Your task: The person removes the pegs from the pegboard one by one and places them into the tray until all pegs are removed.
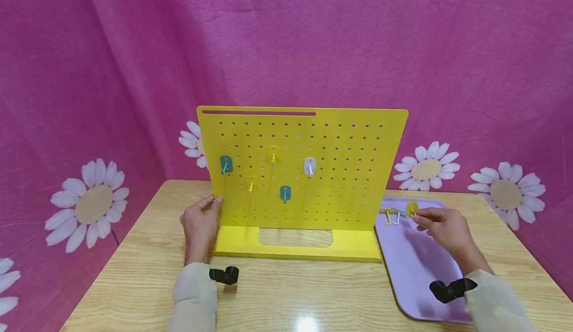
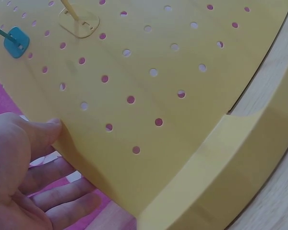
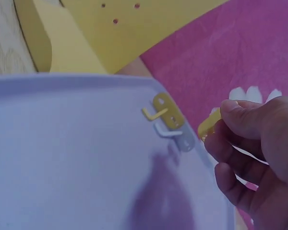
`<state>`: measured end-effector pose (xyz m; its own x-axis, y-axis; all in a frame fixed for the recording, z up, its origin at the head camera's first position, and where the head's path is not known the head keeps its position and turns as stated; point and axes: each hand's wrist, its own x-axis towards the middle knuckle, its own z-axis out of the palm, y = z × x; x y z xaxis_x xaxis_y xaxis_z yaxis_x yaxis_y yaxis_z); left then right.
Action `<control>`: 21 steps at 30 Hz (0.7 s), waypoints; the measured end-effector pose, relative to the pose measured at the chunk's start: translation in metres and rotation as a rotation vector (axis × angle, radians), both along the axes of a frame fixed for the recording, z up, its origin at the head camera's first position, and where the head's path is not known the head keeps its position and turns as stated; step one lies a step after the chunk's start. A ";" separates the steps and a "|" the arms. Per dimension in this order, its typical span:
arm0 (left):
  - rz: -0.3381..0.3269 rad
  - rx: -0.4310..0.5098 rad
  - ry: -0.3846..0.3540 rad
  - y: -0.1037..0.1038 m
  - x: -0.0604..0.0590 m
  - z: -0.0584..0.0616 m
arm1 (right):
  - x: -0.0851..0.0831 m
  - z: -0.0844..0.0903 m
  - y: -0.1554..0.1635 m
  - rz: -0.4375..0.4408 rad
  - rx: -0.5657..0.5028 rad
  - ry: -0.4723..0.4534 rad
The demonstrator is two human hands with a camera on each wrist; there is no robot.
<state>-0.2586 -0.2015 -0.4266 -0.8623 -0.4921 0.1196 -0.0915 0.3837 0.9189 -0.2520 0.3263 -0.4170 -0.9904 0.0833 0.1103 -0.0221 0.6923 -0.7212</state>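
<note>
A yellow pegboard (image 1: 391, 148) stands upright on its yellow base. My left hand (image 1: 200, 222) grips its lower left edge, the thumb on the front face and the other fingers behind, as the left wrist view shows. Over the far end of the lilac tray (image 1: 414, 277), my right hand (image 1: 447, 228) pinches a yellow peg hook (image 3: 209, 124) between thumb and fingertips, which partly hide it. Just left of that hook, a yellow hook (image 3: 167, 109) and a white hook (image 3: 186, 142) lie in the tray's corner.
Mounted on the board are two teal hooks, one at left (image 1: 226, 164) and one lower (image 1: 285, 193), a white hook (image 1: 310, 166) and two yellow hooks, upper (image 1: 273, 154) and lower (image 1: 251, 184). A magenta flowered cloth (image 1: 286, 39) hangs behind the wooden table (image 1: 264, 292).
</note>
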 end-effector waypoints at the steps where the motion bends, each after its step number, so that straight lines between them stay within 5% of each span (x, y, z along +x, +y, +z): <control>1: 0.001 0.002 -0.003 0.000 0.000 0.000 | -0.001 -0.002 0.001 -0.002 0.009 -0.005; 14: 0.009 -0.017 0.001 0.001 0.000 -0.001 | -0.009 -0.026 0.005 0.039 0.236 0.111; 21: 0.014 -0.012 0.000 0.000 -0.001 -0.001 | -0.012 -0.024 -0.004 0.040 0.172 0.031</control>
<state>-0.2594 -0.2017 -0.4274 -0.8551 -0.5031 0.1255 -0.0971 0.3931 0.9144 -0.2645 0.3222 -0.4406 -0.9884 0.0209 0.1502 -0.0728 0.8034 -0.5910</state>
